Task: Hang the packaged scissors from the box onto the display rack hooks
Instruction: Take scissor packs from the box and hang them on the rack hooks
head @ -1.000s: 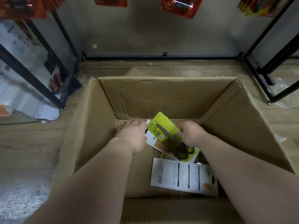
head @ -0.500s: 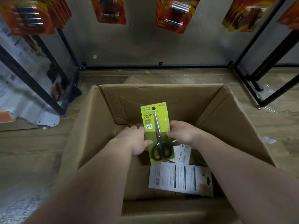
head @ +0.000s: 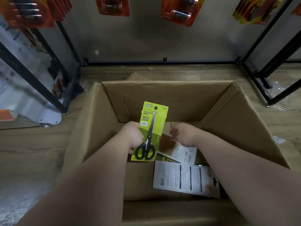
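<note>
A green carded pack of black-handled scissors [head: 150, 131] stands upright inside the open cardboard box [head: 241, 128]. My left hand [head: 132, 136] grips the pack by its left edge. My right hand [head: 184, 134] hovers just right of the pack, apart from it, fingers loosely curled over other packs. More packs lie face down on the box floor, a white-backed one [head: 184, 178] nearest me and another [head: 177, 149] under my right hand. The display rack's back panel [head: 154, 38] rises behind the box.
Orange carded goods [head: 177, 10] hang from the rack at the top edge. Black rack legs [head: 276, 66] stand right of the box, and more black frame [head: 32, 79] stands left. The box sits on a wooden floor [head: 32, 144].
The scissors pack rose from the pile to upright. My right hand let go of it and moved right; my left hand now holds it alone.
</note>
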`<act>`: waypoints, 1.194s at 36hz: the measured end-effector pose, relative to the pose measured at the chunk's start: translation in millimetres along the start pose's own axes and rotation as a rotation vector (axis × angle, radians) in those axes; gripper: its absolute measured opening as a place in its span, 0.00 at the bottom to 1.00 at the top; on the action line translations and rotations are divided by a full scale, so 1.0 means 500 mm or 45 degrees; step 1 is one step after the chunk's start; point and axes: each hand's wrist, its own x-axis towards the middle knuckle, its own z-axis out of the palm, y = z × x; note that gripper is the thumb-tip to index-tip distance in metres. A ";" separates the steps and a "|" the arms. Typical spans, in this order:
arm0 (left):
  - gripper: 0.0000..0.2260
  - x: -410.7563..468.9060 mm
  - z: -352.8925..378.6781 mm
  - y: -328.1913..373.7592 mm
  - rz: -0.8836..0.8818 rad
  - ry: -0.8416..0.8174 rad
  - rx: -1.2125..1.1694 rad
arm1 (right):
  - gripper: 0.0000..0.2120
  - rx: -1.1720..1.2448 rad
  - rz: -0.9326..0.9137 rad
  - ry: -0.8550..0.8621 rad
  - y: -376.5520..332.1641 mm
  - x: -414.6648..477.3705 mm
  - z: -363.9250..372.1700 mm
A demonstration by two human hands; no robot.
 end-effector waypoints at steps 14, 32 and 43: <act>0.12 0.041 -0.008 -0.044 -0.042 0.162 -0.032 | 0.08 -0.408 0.066 0.050 0.049 0.056 0.048; 0.10 0.033 -0.024 -0.030 -0.071 0.328 0.084 | 0.20 -0.097 0.047 0.139 0.083 0.010 -0.001; 0.11 0.018 -0.025 -0.021 -0.046 0.329 0.013 | 0.17 -0.194 0.038 0.241 0.061 -0.020 -0.015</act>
